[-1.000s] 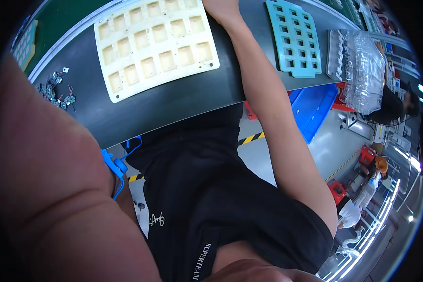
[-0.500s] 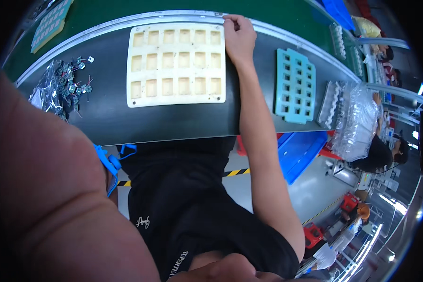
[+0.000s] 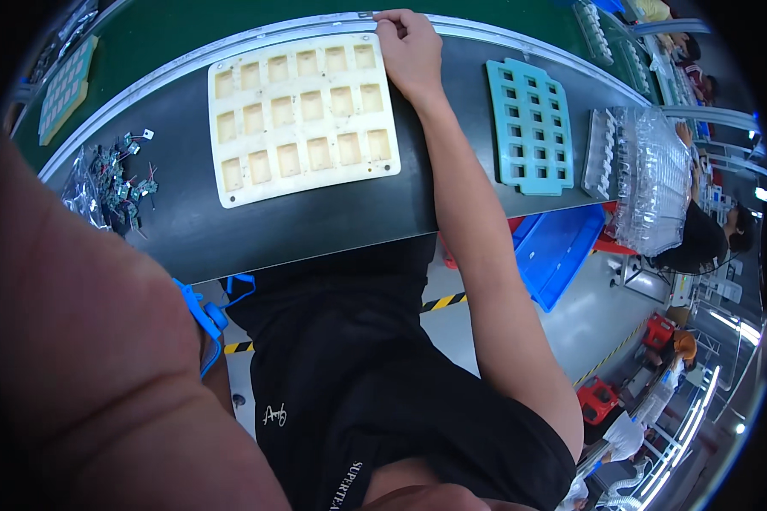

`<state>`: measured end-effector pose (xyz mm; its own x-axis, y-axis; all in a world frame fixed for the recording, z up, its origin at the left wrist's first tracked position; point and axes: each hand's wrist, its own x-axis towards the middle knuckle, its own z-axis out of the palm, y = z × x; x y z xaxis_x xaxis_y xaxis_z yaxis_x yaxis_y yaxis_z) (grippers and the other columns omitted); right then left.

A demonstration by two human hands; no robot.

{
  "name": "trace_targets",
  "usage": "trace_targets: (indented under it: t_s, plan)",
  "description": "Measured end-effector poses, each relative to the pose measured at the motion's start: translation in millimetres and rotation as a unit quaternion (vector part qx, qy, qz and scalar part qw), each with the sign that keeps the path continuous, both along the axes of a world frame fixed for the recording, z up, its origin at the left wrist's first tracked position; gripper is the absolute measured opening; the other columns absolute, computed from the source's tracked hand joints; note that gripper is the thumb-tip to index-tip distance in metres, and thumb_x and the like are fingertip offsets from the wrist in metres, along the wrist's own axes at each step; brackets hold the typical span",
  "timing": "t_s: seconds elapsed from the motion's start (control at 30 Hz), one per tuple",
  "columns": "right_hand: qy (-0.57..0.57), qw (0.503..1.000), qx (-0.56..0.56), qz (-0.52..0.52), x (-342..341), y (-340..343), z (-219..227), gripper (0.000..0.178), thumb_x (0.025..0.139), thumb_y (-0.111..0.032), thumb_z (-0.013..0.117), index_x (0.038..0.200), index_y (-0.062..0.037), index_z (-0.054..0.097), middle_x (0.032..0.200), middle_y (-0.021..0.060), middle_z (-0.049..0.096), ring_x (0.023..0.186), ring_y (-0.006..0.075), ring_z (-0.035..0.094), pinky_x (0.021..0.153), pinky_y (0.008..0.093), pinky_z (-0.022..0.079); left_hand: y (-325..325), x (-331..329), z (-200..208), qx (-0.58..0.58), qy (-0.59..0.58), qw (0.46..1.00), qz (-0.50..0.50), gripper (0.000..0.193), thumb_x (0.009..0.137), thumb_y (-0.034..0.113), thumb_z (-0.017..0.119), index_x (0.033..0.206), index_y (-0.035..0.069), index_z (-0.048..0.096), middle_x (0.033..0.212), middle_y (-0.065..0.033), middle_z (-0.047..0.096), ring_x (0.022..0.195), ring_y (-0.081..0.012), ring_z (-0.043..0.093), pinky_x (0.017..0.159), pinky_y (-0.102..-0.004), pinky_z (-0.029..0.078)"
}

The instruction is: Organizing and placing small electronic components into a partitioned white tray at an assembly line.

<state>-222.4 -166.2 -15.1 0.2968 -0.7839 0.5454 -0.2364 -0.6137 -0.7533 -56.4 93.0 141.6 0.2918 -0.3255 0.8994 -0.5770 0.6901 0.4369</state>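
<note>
My right hand (image 3: pixel 411 53) rests by the metal rail at the upper right corner of a cream moulded tray (image 3: pixel 264 132). Its fingers are curled in, and nothing shows between them. The tray has rows of shallow rectangular pockets with no parts visible in them; it lies slightly tilted on the dark work surface. At the left, very close and out of focus, my left hand (image 3: pixel 85 332) fills the view as a broad patch of skin. Its fingers are out of sight. A blue strap (image 3: pixel 203 317) with a cord shows beside it.
Small circuit boards with wires (image 3: pixel 123 187) lie piled by a clear bag (image 3: pixel 81 192). Right of my arm is a teal tray (image 3: pixel 533 128) with square holes, then stacked clear plastic trays (image 3: pixel 652 183). Below the edge sits a blue bin (image 3: pixel 562 247). The metal rail (image 3: pixel 273 32) borders a green belt.
The whole view has shifted and turned a little, so the cream tray appears tilted and further left. My right hand stays by the same tray corner and rail.
</note>
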Motion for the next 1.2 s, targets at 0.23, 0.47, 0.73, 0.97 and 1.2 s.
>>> trace_targets:
  t_s: [0.23, 0.47, 0.73, 0.97, 1.2]
  plan:
    - [0.018, 1.000, 0.015, -0.003, 2.4, -1.0, 11.2, 0.019, 0.087, -0.014, 0.058, 0.096, -0.0002, 0.067, 0.089, 0.0195, 0.066, 0.082, 0.0304, 0.065, 0.074, 0.0372, 0.050, 14.1, 9.3, 1.6, 0.021, -0.012, 1.000, -0.002, 0.060, 0.098, 0.051, 0.037, 0.132, 0.004, 0.053, 0.130, -0.0163, 0.057, 0.124, -0.0357, 0.050, 0.104, -0.0610, 0.039]
    - [0.050, 0.998, 0.043, -0.023, 2.8, 5.8, 7.3, 0.023, 0.087, -0.022, 0.062, 0.100, -0.0055, 0.072, 0.089, 0.0099, 0.067, 0.076, 0.0186, 0.064, 0.074, 0.0300, 0.052, 9.0, 11.3, 8.1, -0.001, -0.025, 1.000, -0.003, 0.061, 0.098, 0.052, 0.036, 0.133, 0.004, 0.052, 0.131, -0.0163, 0.057, 0.126, -0.0360, 0.049, 0.105, -0.0618, 0.038]
    - [0.024, 0.999, 0.028, -0.004, 0.2, -1.6, 1.1, 0.021, 0.087, -0.018, 0.062, 0.099, -0.0036, 0.071, 0.088, 0.0097, 0.067, 0.075, 0.0181, 0.064, 0.074, 0.0294, 0.052, -15.2, 8.4, 13.3, -0.020, -0.028, 0.999, -0.040, 0.063, 0.098, 0.053, 0.035, 0.134, 0.005, 0.052, 0.132, -0.0164, 0.056, 0.127, -0.0364, 0.049, 0.105, -0.0627, 0.038]
    - [0.006, 1.000, 0.003, -0.010, 2.9, -5.0, -1.8, 0.020, 0.087, -0.017, 0.062, 0.097, -0.0016, 0.070, 0.087, 0.0121, 0.066, 0.075, 0.0204, 0.065, 0.072, 0.0312, 0.052, -25.0, 1.6, 14.0, -0.034, -0.028, 0.997, -0.060, 0.064, 0.098, 0.055, 0.034, 0.135, 0.005, 0.052, 0.133, -0.0164, 0.056, 0.128, -0.0368, 0.048, 0.106, -0.0635, 0.037]
    - [-0.009, 0.999, 0.046, -0.017, -0.2, 0.2, -3.4, 0.013, 0.085, -0.014, 0.062, 0.090, -0.0060, 0.070, 0.079, 0.0163, 0.063, 0.074, 0.0299, 0.063, 0.069, 0.0369, 0.051, -46.8, 9.6, 28.8, -0.087, -0.060, 0.993, -0.051, 0.065, 0.099, 0.056, 0.033, 0.136, 0.006, 0.051, 0.134, -0.0164, 0.056, 0.130, -0.0371, 0.047, 0.106, -0.0643, 0.036]
